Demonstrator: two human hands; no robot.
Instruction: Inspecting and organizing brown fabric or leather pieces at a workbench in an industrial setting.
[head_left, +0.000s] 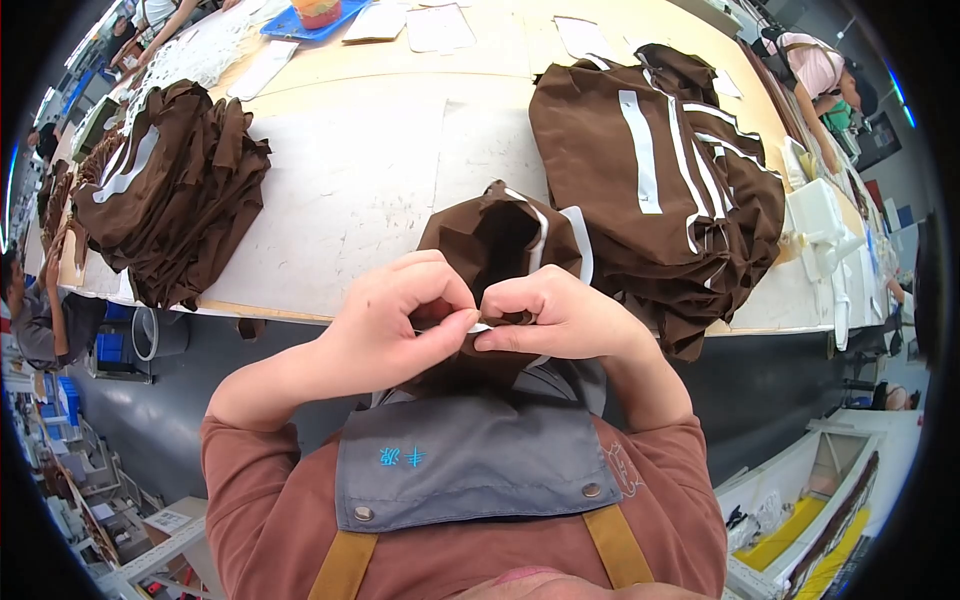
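Observation:
My left hand (394, 326) and my right hand (566, 319) meet close to my chest, each pinching between thumb and fingers. Between the fingertips shows a small bit of white strip (480, 328) at the near edge of a brown fabric piece (457, 225). This piece stands up in an open loop at the table's front edge, with a dark hollow in its middle and white strips on its right side. Its lower part hangs toward my grey apron (472, 457). My fingers hide most of the held edge.
Brown fabric pieces with white strips form a pile (600, 150) to the right; another brown stack (180, 195) lies left. White panels (440, 28) and a blue tray (330, 22) with a cup lie at the back of the table (352, 180). Other people work at both sides.

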